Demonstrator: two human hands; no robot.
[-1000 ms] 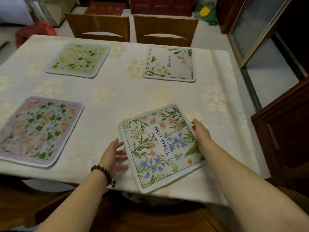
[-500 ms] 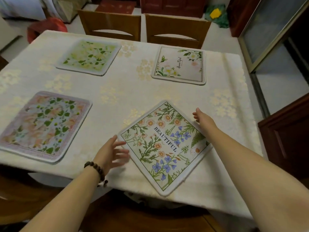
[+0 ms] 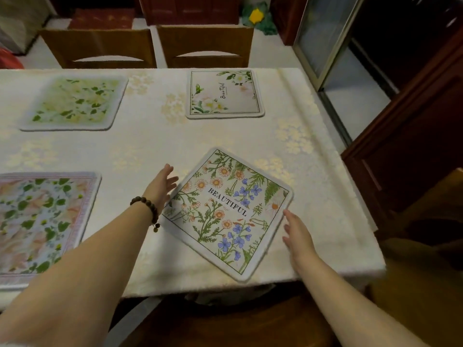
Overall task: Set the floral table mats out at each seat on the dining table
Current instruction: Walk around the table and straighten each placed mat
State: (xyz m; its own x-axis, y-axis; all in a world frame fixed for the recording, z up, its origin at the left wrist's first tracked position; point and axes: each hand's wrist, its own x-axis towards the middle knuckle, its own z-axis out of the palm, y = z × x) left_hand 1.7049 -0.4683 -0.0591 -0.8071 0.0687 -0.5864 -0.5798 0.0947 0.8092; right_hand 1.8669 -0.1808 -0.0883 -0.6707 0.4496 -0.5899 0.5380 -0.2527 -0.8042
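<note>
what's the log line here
BEAUTIFUL mat: skewed | left hand: open, at edge | right hand: open, at edge

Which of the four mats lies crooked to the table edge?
The front-right mat printed BEAUTIFUL, turned cornerwise; the green mat, pink mat and cream mat lie square.

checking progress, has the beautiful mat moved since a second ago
Yes. The BEAUTIFUL mat has turned anticlockwise against the near table edge, but it is still askew.

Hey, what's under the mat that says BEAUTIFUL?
The BEAUTIFUL mat lies on the cream tablecloth, which shows around it. The cloth directly beneath is covered, so anything there is hidden. The left hand and right hand are at its edges.
</note>
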